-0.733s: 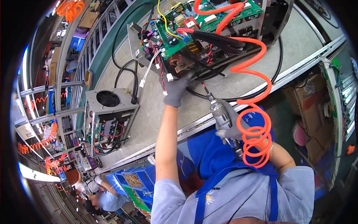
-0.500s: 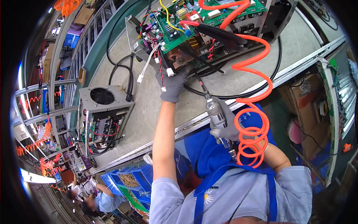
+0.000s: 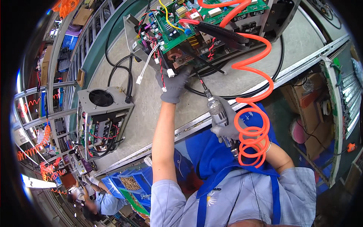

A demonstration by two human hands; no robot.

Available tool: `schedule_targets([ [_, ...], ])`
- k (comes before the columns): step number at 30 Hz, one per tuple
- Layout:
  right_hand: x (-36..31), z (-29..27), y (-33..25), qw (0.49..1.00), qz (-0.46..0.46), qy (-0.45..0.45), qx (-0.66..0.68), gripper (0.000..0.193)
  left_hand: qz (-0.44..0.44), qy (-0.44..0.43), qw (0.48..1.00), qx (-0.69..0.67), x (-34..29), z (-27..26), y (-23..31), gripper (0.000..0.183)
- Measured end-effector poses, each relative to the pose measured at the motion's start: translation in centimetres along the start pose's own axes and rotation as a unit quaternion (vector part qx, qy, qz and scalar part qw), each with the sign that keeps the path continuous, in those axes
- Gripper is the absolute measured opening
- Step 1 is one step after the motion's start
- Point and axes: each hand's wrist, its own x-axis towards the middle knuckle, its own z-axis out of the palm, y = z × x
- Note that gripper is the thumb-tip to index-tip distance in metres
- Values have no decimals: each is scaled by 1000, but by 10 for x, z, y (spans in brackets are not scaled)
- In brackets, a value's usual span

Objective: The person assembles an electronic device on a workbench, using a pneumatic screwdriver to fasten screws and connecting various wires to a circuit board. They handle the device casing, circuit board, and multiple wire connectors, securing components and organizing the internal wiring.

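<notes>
An opened electronic unit (image 3: 221,53), with a green circuit board (image 3: 174,34) on top and a copper coil (image 3: 174,53) at its side, stands on the bench. My left hand (image 3: 174,84), in a grey glove, is at its near edge below the coil, fingers bent together; what they pinch is hidden. White connectors (image 3: 171,72) on loose wires hang over this glove. Gripped in my gloved right hand (image 3: 226,126) is an air screwdriver (image 3: 217,109). Its long bit slants up toward the unit, close to my left fingertips; whether the tip touches anything is unclear.
A coiled orange air hose (image 3: 254,132) loops beside my right hand and over the unit. Black cable (image 3: 242,97) lies along the bench (image 3: 151,113). Left stands a second unit with a fan (image 3: 101,97). Blue bins (image 3: 130,181) hold small parts below the edge. Co-workers (image 3: 102,202) are at lower left.
The whole picture has shifted slightly left. Both my hands and the screwdriver keep nearly the same place at the unit. At lower left a co-worker's arms have moved a little.
</notes>
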Motion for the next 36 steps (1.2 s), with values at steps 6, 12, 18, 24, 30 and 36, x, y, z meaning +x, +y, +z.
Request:
schedule_targets([
  [6,6,-9,22,992,-87,-29,-83,87,-14,19,1000,10,-4,-4,2,85],
  [12,-76,-32,-31,993,60,-96,-40,80,59,205,913,347,-33,-6,-8,90],
  [18,-183,-68,-86,975,81,-38,203,73,-170,102,952,233,-14,-1,1,60],
  [24,-179,-146,-135,868,-213,-157,420,56,-69,106,944,305,-25,6,16,53],
  [30,-67,-224,-215,804,-203,-190,525,73,-139,59,903,401,-14,10,27,47],
  [36,77,-351,-209,928,-129,-61,343,36,-3,125,949,290,-31,-3,5,50],
])
